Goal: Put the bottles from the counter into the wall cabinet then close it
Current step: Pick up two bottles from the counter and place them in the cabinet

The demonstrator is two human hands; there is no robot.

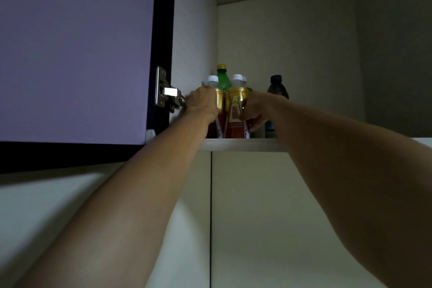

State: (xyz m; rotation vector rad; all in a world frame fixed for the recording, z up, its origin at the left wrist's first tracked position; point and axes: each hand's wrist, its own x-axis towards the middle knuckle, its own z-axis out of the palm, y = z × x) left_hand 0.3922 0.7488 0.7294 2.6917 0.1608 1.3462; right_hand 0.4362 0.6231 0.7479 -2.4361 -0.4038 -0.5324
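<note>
Both my arms reach up into the open wall cabinet. My left hand (pixel 203 102) is wrapped around a white-capped bottle (pixel 215 96) with a gold and red label. My right hand (pixel 255 110) grips a second bottle of the same kind (pixel 234 110) right beside it. Both bottles stand on the cabinet shelf (pixel 240 144), close to its front edge. Behind them stands a green bottle with a yellow cap (pixel 222 78). A third white cap peeks out behind the right one. A dark bottle with a dark blue cap (pixel 277 87) stands further right, partly hidden by my right arm.
The cabinet door (pixel 74 54) hangs open on the left, its metal hinge (pixel 167 94) just left of my left hand. Shelf room continues to the right of the dark bottle. Below the shelf are pale closed panels (pixel 268 217).
</note>
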